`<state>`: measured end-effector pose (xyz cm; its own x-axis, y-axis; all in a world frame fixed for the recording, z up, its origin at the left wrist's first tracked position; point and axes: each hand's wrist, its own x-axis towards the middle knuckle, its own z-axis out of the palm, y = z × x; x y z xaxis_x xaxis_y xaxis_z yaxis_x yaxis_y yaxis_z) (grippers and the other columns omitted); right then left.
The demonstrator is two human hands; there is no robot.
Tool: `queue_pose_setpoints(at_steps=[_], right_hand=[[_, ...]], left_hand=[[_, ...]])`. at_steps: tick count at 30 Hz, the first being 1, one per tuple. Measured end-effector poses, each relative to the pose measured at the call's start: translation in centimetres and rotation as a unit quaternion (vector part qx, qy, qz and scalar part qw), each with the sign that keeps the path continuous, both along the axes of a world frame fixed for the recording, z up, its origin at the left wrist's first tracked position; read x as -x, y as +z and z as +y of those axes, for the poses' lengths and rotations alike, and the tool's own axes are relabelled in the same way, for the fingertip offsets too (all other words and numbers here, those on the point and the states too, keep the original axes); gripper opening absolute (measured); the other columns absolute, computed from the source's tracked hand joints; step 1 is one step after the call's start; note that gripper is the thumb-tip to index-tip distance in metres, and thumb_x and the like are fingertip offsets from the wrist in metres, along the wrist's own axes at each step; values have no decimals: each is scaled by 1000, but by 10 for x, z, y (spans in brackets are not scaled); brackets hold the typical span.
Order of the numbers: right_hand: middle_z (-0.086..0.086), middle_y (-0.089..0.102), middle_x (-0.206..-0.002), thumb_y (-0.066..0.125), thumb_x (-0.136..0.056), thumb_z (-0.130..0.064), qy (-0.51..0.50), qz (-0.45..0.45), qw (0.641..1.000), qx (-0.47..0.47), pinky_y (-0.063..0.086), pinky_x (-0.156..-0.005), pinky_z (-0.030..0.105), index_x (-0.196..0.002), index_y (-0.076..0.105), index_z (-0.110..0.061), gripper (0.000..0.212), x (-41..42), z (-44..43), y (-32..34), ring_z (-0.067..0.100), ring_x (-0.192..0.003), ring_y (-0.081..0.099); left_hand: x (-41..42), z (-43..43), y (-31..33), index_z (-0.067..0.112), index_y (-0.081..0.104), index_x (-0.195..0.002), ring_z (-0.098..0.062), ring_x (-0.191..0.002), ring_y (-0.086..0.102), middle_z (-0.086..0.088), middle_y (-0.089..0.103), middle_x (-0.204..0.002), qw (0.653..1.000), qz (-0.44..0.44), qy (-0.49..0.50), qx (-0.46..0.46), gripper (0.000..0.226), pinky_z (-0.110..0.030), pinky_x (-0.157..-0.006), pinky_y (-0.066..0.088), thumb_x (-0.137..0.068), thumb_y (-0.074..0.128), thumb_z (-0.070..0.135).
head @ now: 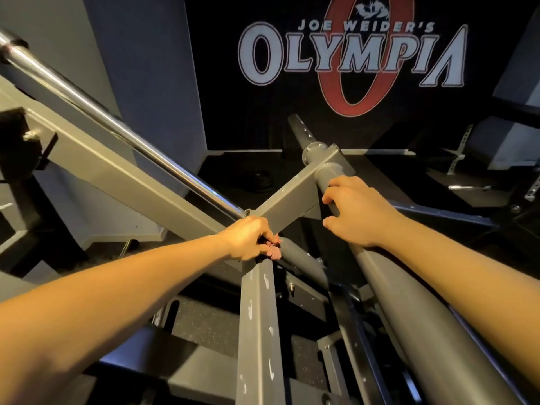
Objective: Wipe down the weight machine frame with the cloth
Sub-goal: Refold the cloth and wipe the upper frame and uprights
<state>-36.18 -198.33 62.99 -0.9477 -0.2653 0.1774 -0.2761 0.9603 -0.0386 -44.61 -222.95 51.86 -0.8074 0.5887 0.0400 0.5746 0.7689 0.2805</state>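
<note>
The grey weight machine frame (257, 317) fills the middle of the head view, with square beams crossing at a joint. My left hand (248, 239) grips a small pink cloth (274, 251), bunched at the fingertips and pressed against the joint where a round grey bar meets the upright beam. My right hand (355, 210) rests on the thick grey round tube (409, 302) that runs to the lower right, fingers curled over its top near the square cross beam (295, 197). Most of the cloth is hidden under my fingers.
A chrome bar (111, 118) slants from upper left down to the joint. A black wall banner with white lettering (350, 54) hangs behind. Weight plates (258, 178) lie on the dark floor beyond. More grey and black machine parts stand at the right and below.
</note>
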Motion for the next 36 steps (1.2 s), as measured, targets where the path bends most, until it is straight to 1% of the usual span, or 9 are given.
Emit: queue_pose_setpoints(at_steps=[2,4,11,17,21,24,27,33,36], right_hand=[[-1,45,-145,65,-93,-26,-3,-4,1000,9,43,-107,43,-134,59,-19,42,-1,2,-1,22,-133,42],[-1,45,-145,65,-94,-26,-1,-2,1000,14,44,-107,44,-134,59,-19,42,-1,3,-1,22,-131,43],[0,45,-147,66,-93,-32,-8,-10,1000,15,44,-107,45,-134,60,-20,43,-4,1,0,23,-134,43],[-3,42,-148,65,-93,-24,-14,-10,1000,18,43,-107,45,-133,60,-22,40,-1,3,-3,21,-136,41],[-3,43,-146,66,-92,-23,-16,-13,1000,17,43,-106,44,-130,61,-22,38,-2,3,-1,21,-135,41],[-2,42,-148,66,-92,-25,-16,-13,1000,16,43,-106,44,-130,61,-22,38,-4,3,0,22,-136,41],[-2,43,-149,67,-93,-27,-19,-13,999,22,44,-107,44,-130,61,-22,38,-4,1,-1,21,-135,43],[-3,48,-143,66,-93,-23,-16,5,1000,26,46,-102,43,-125,65,-20,32,1,4,-4,21,-131,45],[-3,50,-139,66,-92,-21,-14,3,999,31,49,-102,43,-122,67,-20,30,2,5,-3,22,-130,46]], left_hand=[[11,6,-1,29,77,-115,-12,-100,53,11,55,-100,993,102,37,42,30,-30,-88,49,-90,75,45],[13,9,-1,27,76,-117,-15,-104,54,8,56,-105,990,119,57,39,30,-31,-92,50,-90,75,41],[-12,-1,9,36,76,-105,-11,-94,60,12,57,-99,996,-90,-10,7,20,-21,-78,49,-89,79,25],[9,34,11,14,73,-115,-21,-108,62,-1,61,-114,989,65,98,84,35,-37,-94,55,-87,78,34],[-2,24,10,15,76,-107,-18,-105,63,3,62,-106,997,-1,64,51,23,-29,-91,51,-89,78,30],[-38,12,17,23,80,-106,-5,-89,61,16,60,-95,993,-116,-11,24,22,-10,-73,45,-86,82,32],[-55,11,17,24,80,-100,-9,-85,58,12,57,-94,992,-125,-6,33,15,-13,-65,42,-87,81,31],[-1,25,10,19,77,-109,-14,-93,60,2,61,-109,992,64,90,64,24,-29,-86,56,-87,79,30],[5,23,2,16,74,-110,-16,-98,64,1,60,-111,990,73,117,34,25,-34,-89,58,-86,79,22]])
